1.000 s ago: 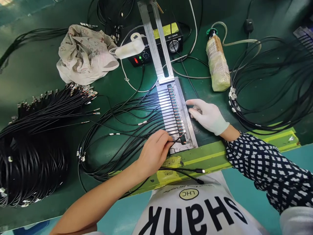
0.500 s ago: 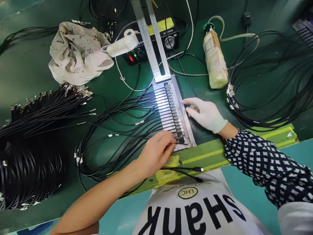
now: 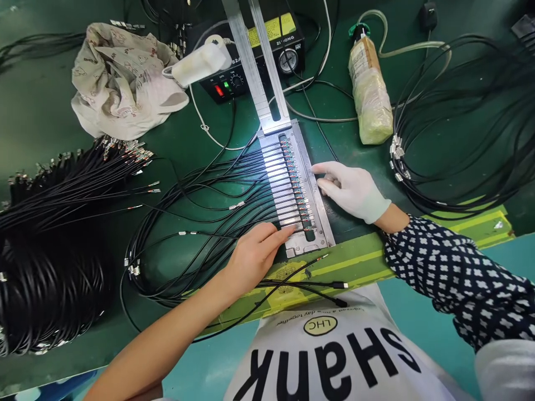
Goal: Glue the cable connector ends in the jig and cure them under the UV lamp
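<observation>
A metal fixture [image 3: 321, 211] lies in the middle of the green bench, with several thin black cables [image 3: 234, 189] laid side by side in its slots. My bare left hand [image 3: 253, 253] lies flat at the fixture's near left corner, index finger stretched onto the lowest slots, nothing in it. One loose black cable [image 3: 292, 273] lies just below that hand, its stripped tip near the fixture's near edge. My right hand [image 3: 351, 189], in a white glove, rests on the fixture's right rim with fingers spread.
A thick bundle of black cables [image 3: 50, 245] fills the left side. Another coil [image 3: 460, 133] lies at the right. Behind the fixture stand a black control box [image 3: 251, 67], a white tool [image 3: 200, 64], a crumpled cloth [image 3: 121, 81] and a wrapped bottle [image 3: 370, 92]. Yellow-green tape [image 3: 418, 250] marks the near edge.
My left hand was pinching a cable end at the fixture's lowest slot; now its fingers are stretched out and a cable lies loose below the fixture. The view shifted slightly.
</observation>
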{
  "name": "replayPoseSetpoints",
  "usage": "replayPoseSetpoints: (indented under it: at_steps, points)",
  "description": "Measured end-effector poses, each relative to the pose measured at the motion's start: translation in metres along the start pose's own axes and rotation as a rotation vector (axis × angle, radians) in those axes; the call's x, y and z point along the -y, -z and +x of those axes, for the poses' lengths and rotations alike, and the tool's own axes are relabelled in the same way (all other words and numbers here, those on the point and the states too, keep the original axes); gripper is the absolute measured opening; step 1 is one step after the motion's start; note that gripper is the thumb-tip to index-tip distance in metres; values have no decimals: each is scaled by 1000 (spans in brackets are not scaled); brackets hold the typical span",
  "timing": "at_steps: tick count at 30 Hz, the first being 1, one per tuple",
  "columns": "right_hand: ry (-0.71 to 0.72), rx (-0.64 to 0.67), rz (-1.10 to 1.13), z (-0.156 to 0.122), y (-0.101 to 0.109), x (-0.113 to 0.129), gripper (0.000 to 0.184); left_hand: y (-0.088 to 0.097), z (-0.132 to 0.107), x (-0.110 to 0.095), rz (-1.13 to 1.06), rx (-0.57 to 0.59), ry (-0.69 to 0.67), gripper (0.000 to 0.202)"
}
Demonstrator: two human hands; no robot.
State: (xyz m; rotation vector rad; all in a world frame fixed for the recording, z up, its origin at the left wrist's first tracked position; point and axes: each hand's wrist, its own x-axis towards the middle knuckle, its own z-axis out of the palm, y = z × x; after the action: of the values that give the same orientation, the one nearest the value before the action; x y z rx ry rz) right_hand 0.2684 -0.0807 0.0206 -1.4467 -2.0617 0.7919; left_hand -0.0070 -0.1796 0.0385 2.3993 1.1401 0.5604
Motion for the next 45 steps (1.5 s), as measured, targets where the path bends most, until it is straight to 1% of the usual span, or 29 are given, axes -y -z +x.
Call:
replayPoseSetpoints:
  at_steps: [4, 7, 17, 23, 25, 26, 30, 32, 34, 35, 38, 41, 43, 45]
  points:
    - [6, 0, -10, 0, 0, 0, 33, -2, 4, 4, 131, 13, -66, 34]
    - [3, 9, 0, 0, 0, 1, 32, -1, 7, 6, 164, -3, -101, 35]
    - [2, 5, -5, 1, 1, 3, 30, -4, 8, 6, 152, -6, -143, 38]
    - [19, -9, -25, 1, 0, 3, 30, -8, 10, 4, 68, -28, -88, 23]
    - [26, -13, -25, 0, 0, 2, 30, -7, 4, 1, 57, -16, -70, 27]
    - [28, -13, -24, 0, 0, 2, 30, -7, 1, -1, 93, -16, -50, 31]
    - [35, -13, -28, 1, 0, 2, 30, -4, -14, -6, 370, -29, 27, 48]
    - [36, -12, -38, 1, 0, 2, 30, -3, -17, -8, 397, -11, 24, 51]
    - [32, -6, -39, 0, 0, 3, 29, -1, -16, -14, 371, 20, 39, 49]
    - [28, -3, -31, 0, 0, 3, 29, -1, -15, -18, 350, 25, 60, 45]
    - [19, 5, 20, -3, 1, 2, 30, -2, -17, -38, 212, 47, 86, 25]
    - [24, 7, 50, -5, 0, -1, 32, -9, -26, -56, 63, 101, 93, 21]
    - [26, 8, 49, -6, -1, -2, 32, -12, -33, -62, -3, 133, 148, 10]
    - [21, 13, 48, -6, -1, -3, 32, -14, -38, -63, -35, 148, 207, 8]
